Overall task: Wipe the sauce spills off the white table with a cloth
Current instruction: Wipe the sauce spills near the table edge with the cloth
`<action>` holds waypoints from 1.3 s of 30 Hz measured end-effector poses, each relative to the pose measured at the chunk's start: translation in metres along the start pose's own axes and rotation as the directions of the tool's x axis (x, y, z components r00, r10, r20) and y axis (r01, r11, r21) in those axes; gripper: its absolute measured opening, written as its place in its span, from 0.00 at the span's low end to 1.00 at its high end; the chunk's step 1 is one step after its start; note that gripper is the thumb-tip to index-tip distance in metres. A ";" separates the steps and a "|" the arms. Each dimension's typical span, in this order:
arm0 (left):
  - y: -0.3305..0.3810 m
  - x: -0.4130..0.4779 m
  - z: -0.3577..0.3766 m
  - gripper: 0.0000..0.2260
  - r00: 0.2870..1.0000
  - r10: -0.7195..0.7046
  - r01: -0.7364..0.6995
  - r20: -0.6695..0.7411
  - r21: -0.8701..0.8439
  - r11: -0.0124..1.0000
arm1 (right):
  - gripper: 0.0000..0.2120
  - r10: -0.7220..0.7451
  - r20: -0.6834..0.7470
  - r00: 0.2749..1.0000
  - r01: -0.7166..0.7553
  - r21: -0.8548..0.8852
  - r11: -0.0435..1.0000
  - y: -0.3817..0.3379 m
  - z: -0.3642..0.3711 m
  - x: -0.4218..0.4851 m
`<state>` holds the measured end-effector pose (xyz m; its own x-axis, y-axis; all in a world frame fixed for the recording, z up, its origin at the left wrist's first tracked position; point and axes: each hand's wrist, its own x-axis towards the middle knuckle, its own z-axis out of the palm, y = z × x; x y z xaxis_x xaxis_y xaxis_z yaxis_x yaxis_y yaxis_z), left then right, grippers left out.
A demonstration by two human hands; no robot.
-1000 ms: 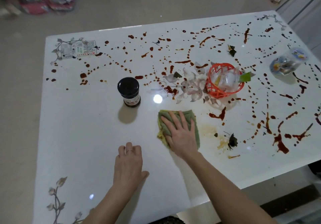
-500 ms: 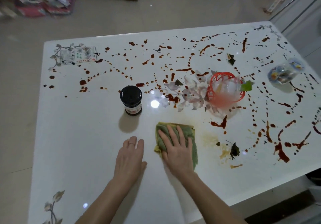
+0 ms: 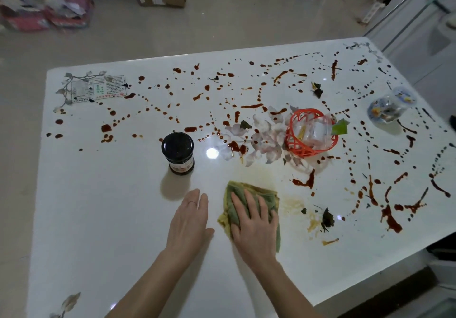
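The green cloth [image 3: 227, 209] lies on the white tabletop [image 3: 98, 206] close to the near edge, about halfway along it. The right hand [image 3: 254, 229] lies flat on top of the cloth with its fingers straight, pressing it down and not gripping it. The left hand [image 3: 188, 221] rests flat on the bare tabletop just beside the cloth, fingers together and straight, holding nothing; it wears a thin ring [image 3: 192, 202]. Dark red sauce spills [image 3: 391, 219] are dotted and streaked over the far half and the whole right side of the tabletop. A pale yellow smear [image 3: 293, 204] sits just to the right of the cloth, and a dark leaf scrap [image 3: 327, 219] lies a bit further right, by the near edge. A jar [image 3: 177, 152] with a black lid stands upright near the middle, beyond the left hand. A red basket [image 3: 292, 145] sits right of the middle with a clear bag [image 3: 318, 130] in it. A clear tub [image 3: 392, 105] lies by the right edge; it is blurry, so what is in it is hard to tell. A printed card [image 3: 98, 88] lies at the far left corner.
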<state>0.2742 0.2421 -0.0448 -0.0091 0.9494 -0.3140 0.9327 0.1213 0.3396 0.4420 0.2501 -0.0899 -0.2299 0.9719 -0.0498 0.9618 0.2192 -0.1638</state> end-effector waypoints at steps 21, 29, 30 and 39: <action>0.022 0.016 -0.007 0.26 0.996 -0.087 0.088 -0.014 0.090 0.992 | 0.28 -0.038 0.091 0.995 0.035 0.035 0.999 0.005 -0.011 0.095; 0.030 0.017 -0.010 0.27 0.993 -0.114 0.114 -0.014 0.069 0.991 | 0.28 -0.062 0.168 0.984 0.050 0.075 0.996 -0.007 -0.023 0.165; 0.030 0.017 -0.010 0.28 0.993 -0.116 0.117 -0.020 0.050 0.992 | 0.28 -0.057 0.150 0.987 0.044 0.091 0.995 -0.007 -0.022 0.154; 0.039 0.039 -0.010 0.42 0.995 -0.097 0.095 0.030 0.059 0.994 | 0.31 0.125 0.096 0.988 -0.124 -0.011 0.992 0.013 -0.018 0.125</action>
<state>0.3072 0.2869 -0.0352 -0.0885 0.9240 -0.3721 0.9474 0.1934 0.2549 0.4286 0.3765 -0.0808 -0.1215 0.9789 -0.1641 0.9846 0.0979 -0.1450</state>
